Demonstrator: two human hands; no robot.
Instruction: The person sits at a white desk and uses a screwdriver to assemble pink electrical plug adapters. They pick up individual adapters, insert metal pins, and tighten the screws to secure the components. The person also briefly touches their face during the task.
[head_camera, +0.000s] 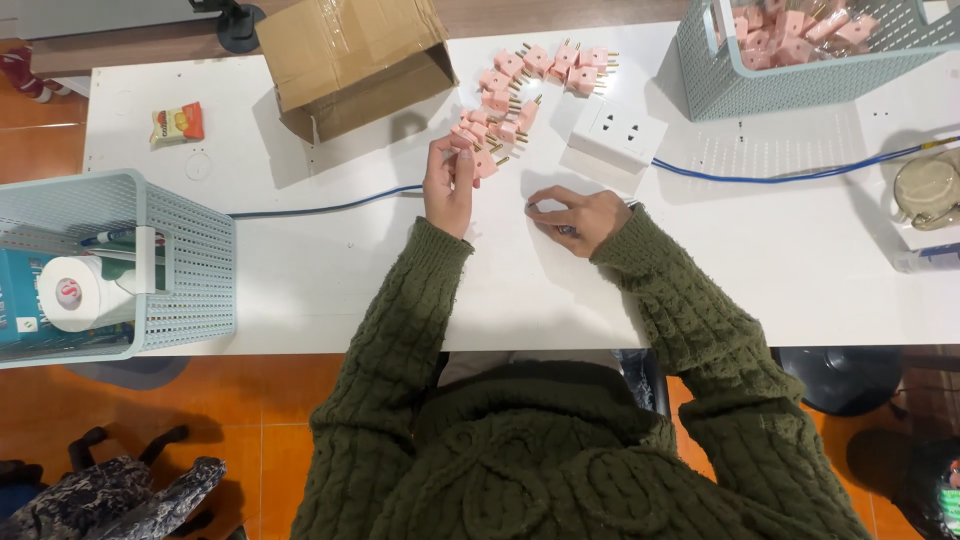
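1. Left hand (447, 188) raised off the table (330, 280), fingers curled and pressed together, pinching a pink plug (484, 163) at the fingertips; brass pins point away from the palm.
2. Just beyond those fingertips: curved row of pink plugs (520, 85) lying on the table, nearest ones touching or nearly touching the held plug, far end reaching toward the basket.
3. Right hand (577, 217) flat to the table, knuckles up, fingers bent inward and close together; fingertips press on something small and pale, too small to tell what. Cannot tell whether it is pinched or only touched.
4. White socket block (617, 132) just past the right fingers, apart from them, two outlets on top.
5. Blue cable (780, 175) runs from the block off to the right; another stretch passes left behind the left hand.
6. Far right of the fingers: pale green basket (800, 85) holding more pink plugs, some bagged.
7. Up and left of the left fingers: open cardboard box (350, 60), tilted on its side.
8. Well left: small snack packet (178, 123), then a second green basket (190, 260) with a tape roll (72, 293) inside.
9. Both arms in dark green knit sleeves (400, 310).
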